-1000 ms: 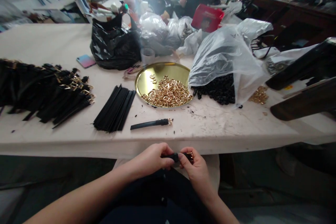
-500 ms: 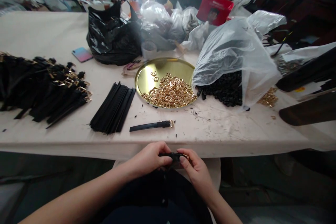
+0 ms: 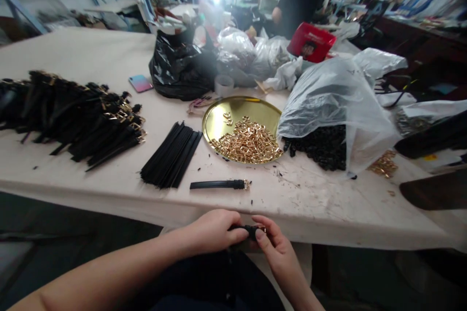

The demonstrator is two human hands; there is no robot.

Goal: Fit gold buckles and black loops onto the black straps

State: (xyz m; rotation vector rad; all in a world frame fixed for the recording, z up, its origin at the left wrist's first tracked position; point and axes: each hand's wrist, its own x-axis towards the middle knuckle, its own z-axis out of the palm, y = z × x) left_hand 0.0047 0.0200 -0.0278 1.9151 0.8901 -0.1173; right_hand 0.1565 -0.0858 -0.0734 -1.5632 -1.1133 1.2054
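Just off the table's front edge, my left hand (image 3: 219,229) pinches a short black strap (image 3: 251,231). My right hand (image 3: 274,240) grips the strap's other end, where a gold buckle (image 3: 261,228) shows between the fingers. Another black strap with a gold buckle (image 3: 219,184) lies flat on the table, beyond my hands. Farther back stands a round gold tray (image 3: 219,107) with a heap of small gold buckles (image 3: 251,143). A bundle of flat black strips (image 3: 171,155) lies left of the tray.
Many buckled black straps (image 3: 80,116) are piled at the left. A phone (image 3: 140,83) and a black bag (image 3: 180,65) lie behind. Right of the tray, a clear plastic bag (image 3: 328,92) covers small black pieces (image 3: 324,148). A person (image 3: 301,2) in dark clothes is at the back.
The camera view has shifted, so the table things appear lower and farther right. My right index finger has lifted a little from the strap's buckle end. Both hands keep the strap between them.
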